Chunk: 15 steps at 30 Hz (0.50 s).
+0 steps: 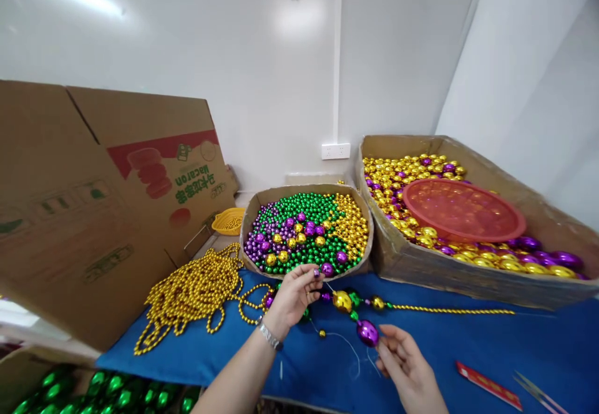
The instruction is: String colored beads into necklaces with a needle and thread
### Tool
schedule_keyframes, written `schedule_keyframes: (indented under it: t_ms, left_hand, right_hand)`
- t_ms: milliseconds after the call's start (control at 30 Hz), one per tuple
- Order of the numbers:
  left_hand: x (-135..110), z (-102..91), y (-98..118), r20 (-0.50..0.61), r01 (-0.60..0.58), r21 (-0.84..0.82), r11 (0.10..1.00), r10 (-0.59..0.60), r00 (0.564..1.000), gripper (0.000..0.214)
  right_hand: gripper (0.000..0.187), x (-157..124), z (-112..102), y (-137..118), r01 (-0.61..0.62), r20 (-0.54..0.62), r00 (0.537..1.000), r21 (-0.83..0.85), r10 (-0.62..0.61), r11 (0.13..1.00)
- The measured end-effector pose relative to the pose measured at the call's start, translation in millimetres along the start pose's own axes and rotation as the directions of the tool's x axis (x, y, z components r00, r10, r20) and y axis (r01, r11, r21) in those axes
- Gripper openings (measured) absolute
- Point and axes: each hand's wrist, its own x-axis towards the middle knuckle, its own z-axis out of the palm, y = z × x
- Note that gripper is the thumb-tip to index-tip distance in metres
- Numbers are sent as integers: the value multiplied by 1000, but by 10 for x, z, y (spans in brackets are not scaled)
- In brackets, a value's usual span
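At the frame's lower centre, the left hand's (296,298) fingers pinch a small purple bead (317,273). The large purple bead (367,333) lies to its lower right, nearer the right hand (408,367), whose fingers are pinched together on its right edge.

Cardboard box (107,214), left of the frame: green lettering (191,175) beneath a red band reads "Macaron"; the Chinese characters below it and faint print farther left are illegible from where I stand. Red strip (488,385), lower right: yellowish marks, unreadable.
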Motion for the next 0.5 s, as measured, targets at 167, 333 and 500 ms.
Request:
schedule_keyframes:
  t_ms: [167, 333, 500]
  left_hand:
    - [-96, 74, -15, 6, 30, -166, 986, -30, 1000, 28]
    - [-134, 99, -14, 9, 25, -153, 988, -23, 1000, 27]
    - [-165, 105, -24, 8, 14, -82, 997, -13, 1000, 31]
  right_hand:
    - [45, -42, 6, -37, 34, 3, 999, -51, -33, 998]
    - [45, -29, -6, -28, 45, 11, 999, -69, -44, 997]
    - [46, -9, -32, 35, 52, 9, 999, -89, -51, 995]
